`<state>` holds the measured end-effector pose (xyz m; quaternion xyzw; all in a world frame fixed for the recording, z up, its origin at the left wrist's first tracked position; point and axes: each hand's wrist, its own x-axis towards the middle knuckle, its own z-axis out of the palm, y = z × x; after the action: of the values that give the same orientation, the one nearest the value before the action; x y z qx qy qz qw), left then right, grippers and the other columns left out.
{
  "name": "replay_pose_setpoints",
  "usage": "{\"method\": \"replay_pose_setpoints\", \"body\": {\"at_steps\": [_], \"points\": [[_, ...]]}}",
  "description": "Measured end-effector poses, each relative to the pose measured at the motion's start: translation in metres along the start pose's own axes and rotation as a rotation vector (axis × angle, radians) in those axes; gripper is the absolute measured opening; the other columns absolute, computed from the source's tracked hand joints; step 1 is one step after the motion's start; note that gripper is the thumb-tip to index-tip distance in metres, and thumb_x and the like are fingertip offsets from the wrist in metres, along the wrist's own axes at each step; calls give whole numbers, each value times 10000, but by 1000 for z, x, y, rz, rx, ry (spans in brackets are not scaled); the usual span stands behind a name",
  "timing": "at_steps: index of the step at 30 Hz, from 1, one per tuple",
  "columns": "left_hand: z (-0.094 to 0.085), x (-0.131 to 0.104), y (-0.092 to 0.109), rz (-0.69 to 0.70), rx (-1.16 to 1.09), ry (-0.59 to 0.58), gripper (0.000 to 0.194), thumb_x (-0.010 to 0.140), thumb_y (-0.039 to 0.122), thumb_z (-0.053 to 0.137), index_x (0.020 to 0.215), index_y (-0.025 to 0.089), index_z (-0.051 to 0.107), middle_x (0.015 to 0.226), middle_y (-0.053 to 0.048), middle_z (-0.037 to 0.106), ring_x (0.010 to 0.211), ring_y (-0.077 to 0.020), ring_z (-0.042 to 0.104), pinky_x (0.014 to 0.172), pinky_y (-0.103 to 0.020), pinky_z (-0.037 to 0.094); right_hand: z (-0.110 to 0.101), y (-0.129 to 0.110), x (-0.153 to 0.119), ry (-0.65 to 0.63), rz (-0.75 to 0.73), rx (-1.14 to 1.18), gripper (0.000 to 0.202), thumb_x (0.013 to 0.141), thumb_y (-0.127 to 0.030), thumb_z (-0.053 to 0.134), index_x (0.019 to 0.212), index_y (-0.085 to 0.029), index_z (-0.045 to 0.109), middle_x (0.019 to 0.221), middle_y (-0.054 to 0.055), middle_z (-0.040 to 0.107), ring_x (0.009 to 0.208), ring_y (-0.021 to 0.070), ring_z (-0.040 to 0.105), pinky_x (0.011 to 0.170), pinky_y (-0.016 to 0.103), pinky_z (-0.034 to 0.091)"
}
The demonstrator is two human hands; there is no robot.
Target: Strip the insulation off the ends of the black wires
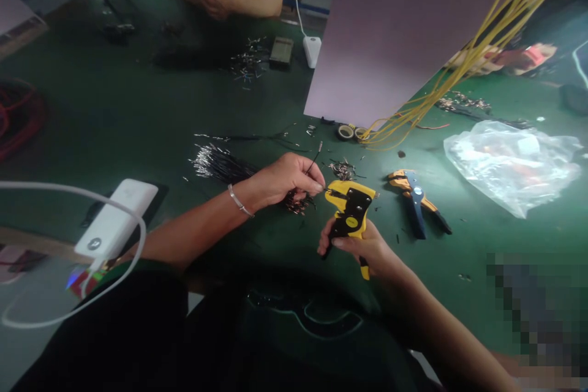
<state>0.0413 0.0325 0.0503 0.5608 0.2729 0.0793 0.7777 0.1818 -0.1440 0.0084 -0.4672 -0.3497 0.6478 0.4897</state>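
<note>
Head | right hand (371, 247) grips wire stripper (354, 207) | left hand (292, 177) pinches black wire (315, 158)

Head-worn view — looks forward and down, close above green table (174, 98); far side seems blurry.

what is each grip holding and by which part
The right grip holds a yellow-and-black wire stripper by its handles; the left grip pinches a thin dark wire below its upper end.
</note>
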Motion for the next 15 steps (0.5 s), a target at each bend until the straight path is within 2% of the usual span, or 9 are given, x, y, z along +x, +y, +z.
{"method": "replay_pose_setpoints", "body": {"at_steps": [4, 15], "points": [[-1, 0, -1, -19, -34, -50, 99, 632, 49, 656, 677, 122, 607, 517, 19, 563, 368, -35, 406, 381, -212, 259, 0, 3, 1, -4, 26, -13, 222, 731, -305, 743, 873, -163, 648, 727, 44, 689, 672, 221, 660, 704, 396, 531], [0, 1, 0, -31, -1, -66, 90, 620, 66, 648, 675, 119, 600, 500, 26, 546, 356, -34, 385, 376, -207, 247, 2, 4, -2, 36, 49, -6, 195, 723, -309, 739, 798, -161, 636, 619, 20, 659, 577, 195, 629, 625, 358, 513]]}}
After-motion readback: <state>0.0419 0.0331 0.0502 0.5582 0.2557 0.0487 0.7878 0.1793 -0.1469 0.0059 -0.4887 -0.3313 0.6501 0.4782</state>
